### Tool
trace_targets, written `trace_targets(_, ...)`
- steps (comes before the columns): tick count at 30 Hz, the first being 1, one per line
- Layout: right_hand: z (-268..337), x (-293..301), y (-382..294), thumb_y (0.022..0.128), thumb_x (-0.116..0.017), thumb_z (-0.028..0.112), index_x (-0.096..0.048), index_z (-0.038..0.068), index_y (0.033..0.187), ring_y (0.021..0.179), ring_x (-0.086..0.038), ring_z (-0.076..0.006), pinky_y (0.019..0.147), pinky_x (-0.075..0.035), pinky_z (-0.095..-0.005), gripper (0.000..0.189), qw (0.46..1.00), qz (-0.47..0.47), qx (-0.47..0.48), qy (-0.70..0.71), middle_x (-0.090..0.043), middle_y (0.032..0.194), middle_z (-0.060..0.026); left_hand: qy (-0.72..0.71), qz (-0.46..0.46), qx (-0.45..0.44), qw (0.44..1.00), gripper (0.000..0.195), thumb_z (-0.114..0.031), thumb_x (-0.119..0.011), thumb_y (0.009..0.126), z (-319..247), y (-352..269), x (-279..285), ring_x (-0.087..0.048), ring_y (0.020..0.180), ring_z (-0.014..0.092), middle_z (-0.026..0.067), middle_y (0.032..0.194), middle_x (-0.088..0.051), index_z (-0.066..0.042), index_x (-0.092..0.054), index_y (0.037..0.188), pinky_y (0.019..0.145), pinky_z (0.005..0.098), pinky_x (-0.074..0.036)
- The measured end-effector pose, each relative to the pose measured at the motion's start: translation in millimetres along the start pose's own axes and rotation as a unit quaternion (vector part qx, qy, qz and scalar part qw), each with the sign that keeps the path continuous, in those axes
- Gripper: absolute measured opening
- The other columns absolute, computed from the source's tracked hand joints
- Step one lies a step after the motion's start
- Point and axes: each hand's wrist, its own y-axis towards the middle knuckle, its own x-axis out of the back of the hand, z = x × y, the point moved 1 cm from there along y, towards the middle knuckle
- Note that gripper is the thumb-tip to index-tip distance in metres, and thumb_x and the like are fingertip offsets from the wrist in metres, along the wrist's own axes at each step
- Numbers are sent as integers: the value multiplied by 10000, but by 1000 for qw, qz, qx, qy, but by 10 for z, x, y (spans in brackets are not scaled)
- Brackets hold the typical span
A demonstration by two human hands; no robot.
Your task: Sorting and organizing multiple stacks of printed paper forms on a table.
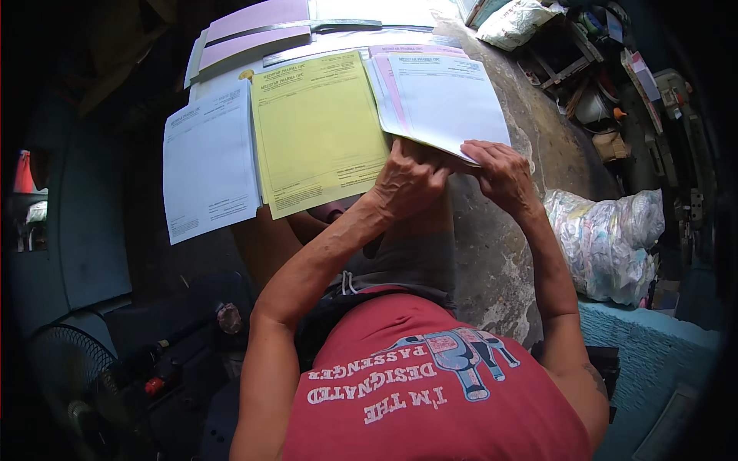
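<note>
My left hand [410, 177] is at the near edge of a stack of printed forms [447, 104], its fingers curled and partly hidden under the sheets. My right hand [500, 172] grips the same stack's near right corner, fingers on top and thumb below. White sheets top this stack, with pink ones fanned out at its left side and a yellow edge underneath. Just left of it lies a pile of yellow printed forms [323, 132]. Farther left, a pile of white printed forms [210, 164] overhangs toward me.
Behind the forms, pink paper stacks [259, 31] lie under a dark flat bar [346, 25]. A plastic-wrapped bundle [605, 242] stands on the right, above a light-blue ledge [646, 334]. A fan [75, 351] is at lower left. Cluttered tools fill the upper right.
</note>
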Motion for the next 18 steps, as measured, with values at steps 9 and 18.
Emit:
trace_targets(9, 11, -91, -38, 828, -645, -7, -693, 51, 1094, 1014, -717, -286, 912, -558, -389, 276, 1000, -14, -20, -17, -745, 1110, -117, -149, -175, 91, 969, 143, -204, -803, 851, 359, 494, 1279, -708, 853, 233, 56, 928, -751, -80, -734, 871, 794, 326, -542)
trace_targets(18, 91, -113, 11, 816, -624, -38, -705, 62, 1070, 1000, -722, -293, 905, -561, -400, 285, 999, -10, -35, -12, -746, 1117, -121, -129, -185, 123, 966, 214, -247, -787, 859, 559, 449, 1745, -675, 924, 248, 73, 1003, -714, -78, -695, 951, 842, 346, -518)
